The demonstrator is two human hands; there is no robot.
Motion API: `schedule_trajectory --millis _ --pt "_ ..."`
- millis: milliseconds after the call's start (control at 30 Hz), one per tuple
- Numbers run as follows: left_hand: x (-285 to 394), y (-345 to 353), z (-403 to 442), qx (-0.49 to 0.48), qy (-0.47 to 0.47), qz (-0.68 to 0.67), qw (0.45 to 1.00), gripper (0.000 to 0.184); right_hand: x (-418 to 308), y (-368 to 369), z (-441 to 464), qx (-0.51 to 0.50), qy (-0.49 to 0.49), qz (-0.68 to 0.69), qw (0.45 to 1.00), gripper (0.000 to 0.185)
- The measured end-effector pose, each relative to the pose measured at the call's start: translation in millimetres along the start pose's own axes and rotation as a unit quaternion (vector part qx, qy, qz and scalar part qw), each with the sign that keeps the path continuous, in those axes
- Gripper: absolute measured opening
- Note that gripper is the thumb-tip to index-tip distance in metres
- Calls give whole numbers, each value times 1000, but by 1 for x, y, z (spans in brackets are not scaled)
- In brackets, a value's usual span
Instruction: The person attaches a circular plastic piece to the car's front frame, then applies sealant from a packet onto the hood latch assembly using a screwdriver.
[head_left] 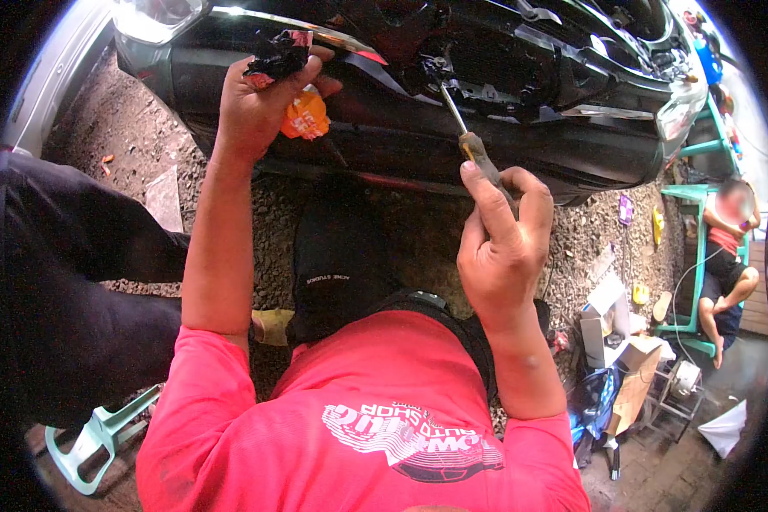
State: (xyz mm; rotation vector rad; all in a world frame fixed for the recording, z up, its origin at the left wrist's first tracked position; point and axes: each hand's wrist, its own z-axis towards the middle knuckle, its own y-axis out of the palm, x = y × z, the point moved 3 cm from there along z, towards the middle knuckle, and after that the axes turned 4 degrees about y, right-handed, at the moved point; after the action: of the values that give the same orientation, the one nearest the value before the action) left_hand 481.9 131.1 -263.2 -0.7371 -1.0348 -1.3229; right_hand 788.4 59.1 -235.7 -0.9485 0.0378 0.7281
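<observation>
My left hand (pixel 263 107) grips a black, sticky-looking lump (pixel 277 58) on a piece of red and pinkish packaging. Just below its fingers is an orange wrapper (pixel 305 116); whether the hand holds it too, I cannot tell. In my right hand (pixel 508 226) is a screwdriver (pixel 454 109), its dirty dark handle between thumb and fingers. The metal shaft points up and away, its tip at a shiny metal part (pixel 435 65) in the front of a black car (pixel 384 141). Contact at the tip is too small to make out.
Another person's dark-trousered legs (pixel 94 230) are close on the left, above a pale green stool (pixel 98 448). At right are cardboard boxes (pixel 636 384), a small metal-framed device (pixel 681 384) and a person seated on a green chair (pixel 695 256). Gravel (pixel 128 119) covers the ground.
</observation>
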Motion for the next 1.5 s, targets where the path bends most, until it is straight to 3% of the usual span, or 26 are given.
schedule_trajectory --millis 400,467,567,1300,1400,1500 --pt "1 0 -1 -20 8 23 1000 23 2 -2 -14 -7 56 36 998 54" --pt "2 0 -1 -16 6 16 1000 22 3 -5 -14 -2 88 123 988 53" --pt "2 1 -1 -16 -2 9 1000 22 3 -10 -10 3 78 147 986 52" --pt "-1 0 -1 -11 -3 -1 1000 19 6 -13 -4 -11 69 116 991 47" --pt "-2 0 -1 -10 -3 -16 1000 19 4 -18 -6 -4 83 152 985 44" --pt "-1 0 -1 -3 3 -13 1000 19 8 -21 -14 -8 159 234 959 40"
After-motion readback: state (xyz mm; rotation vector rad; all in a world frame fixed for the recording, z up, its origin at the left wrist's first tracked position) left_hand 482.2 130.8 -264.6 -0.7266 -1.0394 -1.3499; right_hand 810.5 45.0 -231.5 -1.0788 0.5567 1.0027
